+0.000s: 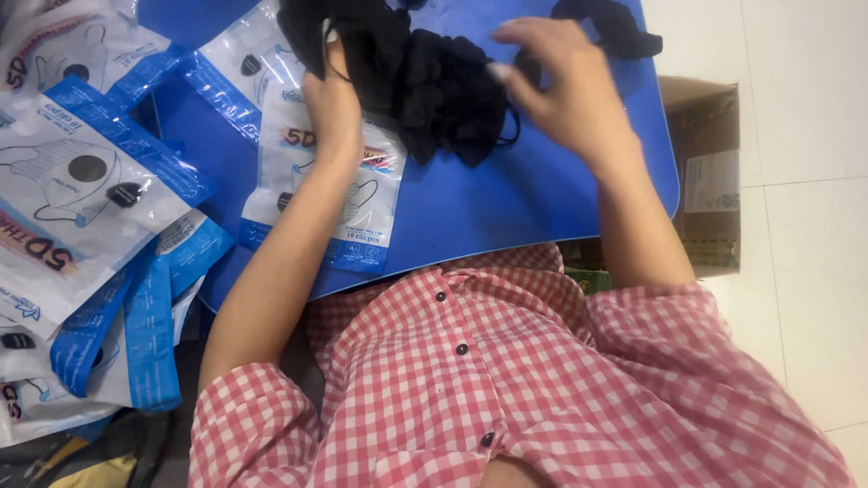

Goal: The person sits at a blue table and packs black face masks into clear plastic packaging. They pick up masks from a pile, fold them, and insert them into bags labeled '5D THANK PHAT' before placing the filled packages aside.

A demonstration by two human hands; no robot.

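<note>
On the blue tabletop (542, 208), toward its far edge: a heap of black masks (434, 90), long axis running left to right. Left hand (333, 104) is closed on the heap's left end, over a printed mask pouch (362, 217). Right hand (565, 86), fingers loosely spread, hovers at the heap's right end, touching or nearly so. Both hands are about equally near.
</note>
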